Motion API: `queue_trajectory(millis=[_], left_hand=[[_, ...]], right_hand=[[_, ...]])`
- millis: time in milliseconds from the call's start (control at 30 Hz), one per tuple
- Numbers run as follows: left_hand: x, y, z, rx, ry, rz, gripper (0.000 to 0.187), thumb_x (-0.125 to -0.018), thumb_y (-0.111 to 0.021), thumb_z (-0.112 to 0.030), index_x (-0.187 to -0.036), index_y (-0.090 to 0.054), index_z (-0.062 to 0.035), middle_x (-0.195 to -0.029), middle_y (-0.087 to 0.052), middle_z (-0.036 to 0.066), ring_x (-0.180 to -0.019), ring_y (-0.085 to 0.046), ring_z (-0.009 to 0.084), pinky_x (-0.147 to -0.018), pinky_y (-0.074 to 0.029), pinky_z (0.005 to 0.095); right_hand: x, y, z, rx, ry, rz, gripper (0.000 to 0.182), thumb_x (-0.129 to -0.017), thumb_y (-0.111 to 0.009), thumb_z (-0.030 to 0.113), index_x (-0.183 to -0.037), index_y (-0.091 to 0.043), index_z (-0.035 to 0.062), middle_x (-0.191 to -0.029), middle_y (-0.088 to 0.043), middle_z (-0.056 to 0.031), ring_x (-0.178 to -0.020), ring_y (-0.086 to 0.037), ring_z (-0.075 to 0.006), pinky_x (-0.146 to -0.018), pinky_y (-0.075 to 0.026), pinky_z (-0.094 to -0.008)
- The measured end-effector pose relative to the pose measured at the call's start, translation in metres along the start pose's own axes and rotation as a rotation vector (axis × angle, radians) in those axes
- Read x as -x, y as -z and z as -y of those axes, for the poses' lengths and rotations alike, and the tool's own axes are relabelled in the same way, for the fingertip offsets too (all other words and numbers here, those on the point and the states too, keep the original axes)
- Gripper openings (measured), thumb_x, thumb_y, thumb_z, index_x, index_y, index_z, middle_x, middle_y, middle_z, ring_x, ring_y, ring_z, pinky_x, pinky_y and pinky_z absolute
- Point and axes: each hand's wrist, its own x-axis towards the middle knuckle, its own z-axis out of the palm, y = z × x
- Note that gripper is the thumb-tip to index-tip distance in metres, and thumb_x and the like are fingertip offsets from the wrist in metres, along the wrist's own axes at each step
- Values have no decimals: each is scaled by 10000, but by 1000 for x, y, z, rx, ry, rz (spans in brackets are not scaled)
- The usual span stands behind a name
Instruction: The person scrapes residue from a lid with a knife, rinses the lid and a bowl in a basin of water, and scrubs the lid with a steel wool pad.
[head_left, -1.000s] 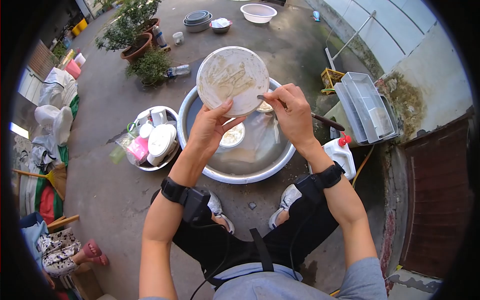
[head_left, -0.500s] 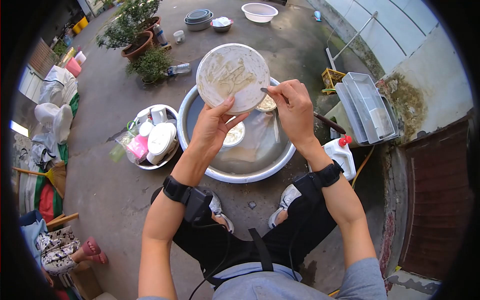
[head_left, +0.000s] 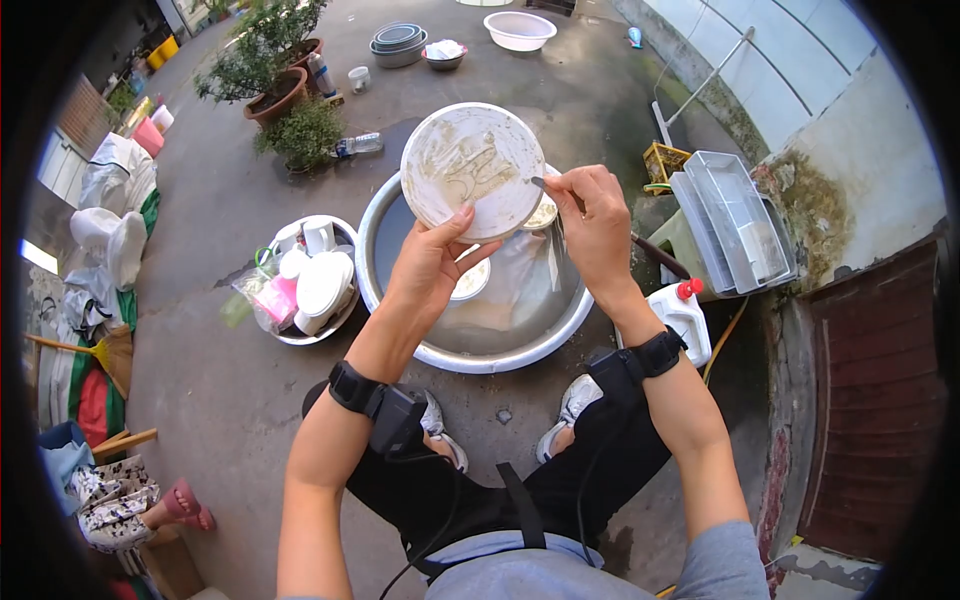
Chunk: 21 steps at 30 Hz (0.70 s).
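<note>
My left hand (head_left: pixel 432 262) grips the lower edge of a round white lid (head_left: pixel 473 172) smeared with beige residue, thumb on its face. My right hand (head_left: pixel 592 215) is closed on a knife; its dark tip (head_left: pixel 539 183) touches or nearly touches the lid's right side, and its dark handle (head_left: pixel 660 256) sticks out behind the hand. Below both hands lies a large metal basin (head_left: pixel 480 362) with cloudy water. Inside it are a white bowl (head_left: pixel 474 282) with pale contents and another container (head_left: pixel 543 214) partly hidden behind the lid.
Left of the basin, a smaller bowl (head_left: pixel 350 322) holds white containers and bags. A white jug (head_left: pixel 682 322) with a red cap and clear plastic bins (head_left: pixel 735 215) stand right. Potted plants (head_left: pixel 275 98) are farther ahead. A person's legs and pink sandals (head_left: pixel 184 503) show at lower left.
The lid and both hands appear slightly lower and farther right in view. Both hands keep their hold, and the knife tip remains at the lid's right side.
</note>
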Motion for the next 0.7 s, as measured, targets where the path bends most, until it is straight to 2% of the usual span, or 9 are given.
queue_trajectory(millis=[133,267,333,367,400,467,533,633,700], left_hand=[[-6,4,0,14,4,-32,463,-929,-587,-139,-1346,-399,-63,-1285,-541,102,-1141,-584,235,-967,-526,410],[-9,2,1,25,-57,-38,453,-958,-563,-256,-1344,-402,-83,-1282,-543,86,-1139,-580,208,-949,-520,400],[-9,2,0,54,-78,-35,454,-967,-550,-295,-1344,-401,-89,-1291,-533,83,-1144,-575,205,-948,-519,393],[-10,1,-1,74,-93,-42,445,-977,-528,-311,-1339,-403,-86,-1294,-525,82,-1168,-555,210,-984,-499,401],[-11,1,-2,94,-109,-47,438,-986,-506,-328,-1335,-405,-83,-1297,-517,82,-1193,-535,214,-1019,-478,409],[-11,3,1,95,-96,-42,437,-980,-519,-326,-1331,-411,-88,-1304,-512,77,-1194,-531,210,-1028,-466,414],[-11,2,1,96,-88,-38,437,-974,-531,-325,-1327,-416,-93,-1310,-506,72,-1195,-528,207,-1036,-454,418],[-7,0,2,-75,-68,-82,423,-954,-560,-307,-1307,-444,-105,-1276,-532,72,-1193,-527,204,-1042,-442,421],[-7,2,0,-140,-26,45,456,-916,-603,-268,-1313,-456,-99,-1256,-558,82,-1190,-537,213,-1030,-448,454]], right_hand=[[6,-8,11,-85,25,115,61,-792,-682,48,-845,-653,53,-816,-598,-81,-827,-573,-279,-712,-475,-377],[8,-12,12,-126,55,173,86,-806,-675,48,-887,-649,49,-819,-615,-86,-786,-590,-271,-705,-489,-368],[7,-14,13,-396,-230,204,101,-842,-655,55,-942,-640,50,-854,-645,-83,-771,-626,-235,-705,-501,-358],[8,-14,10,-515,-285,229,124,-882,-633,73,-1003,-621,48,-904,-674,-82,-785,-648,-173,-702,-501,-322],[9,-15,6,-514,-286,227,124,-882,-633,73,-1003,-621,48,-904,-674,-82,-785,-648,-173,-702,-501,-322],[12,-17,0,-596,-404,290,124,-906,-624,97,-1022,-615,56,-912,-681,-65,-829,-629,-114,-703,-480,-268],[12,-19,-4,-681,-473,295,130,-911,-626,111,-1030,-612,57,-909,-680,-52,-826,-612,-95,-707,-466,-246],[9,-16,-5,-795,-614,282,141,-918,-629,130,-1037,-610,57,-904,-672,-26,-822,-583,-67,-718,-445,-214],[6,-11,-7,-822,-683,258,144,-919,-632,135,-1037,-611,55,-901,-667,-14,-820,-571,-58,-726,-437,-205]])
